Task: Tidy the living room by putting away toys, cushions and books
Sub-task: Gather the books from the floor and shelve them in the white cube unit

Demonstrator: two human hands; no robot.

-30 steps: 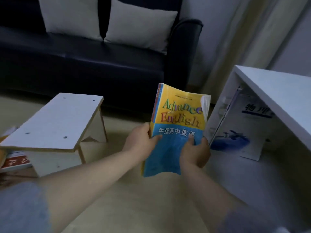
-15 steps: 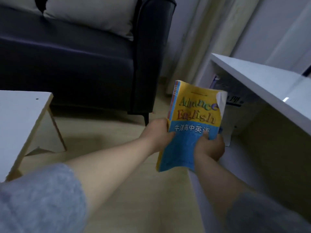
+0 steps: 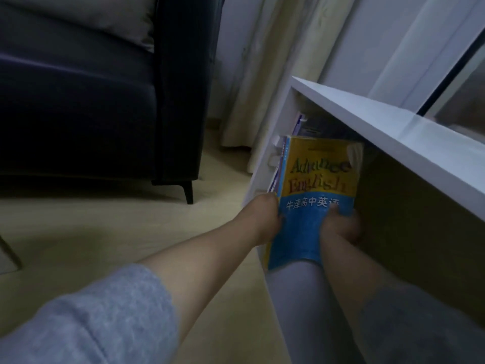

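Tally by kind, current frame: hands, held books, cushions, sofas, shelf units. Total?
Hands: 2 (left hand, right hand)
Held book: 1
Cushion: 1
Sofa: 1
Shelf unit: 1
Total: 6
Shelved books behind it: count unclear, left out.

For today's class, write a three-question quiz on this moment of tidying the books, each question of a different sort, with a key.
1. True or false: only the left hand grips the English textbook.
2. Multiple choice: the textbook is held at the opening of A) a cardboard box, B) the white shelf unit, C) a drawer.
3. Fill in: the other books in the unit stand to the textbook's ____.
Key: 1 false, the right hand grips it too; 2 B; 3 left.
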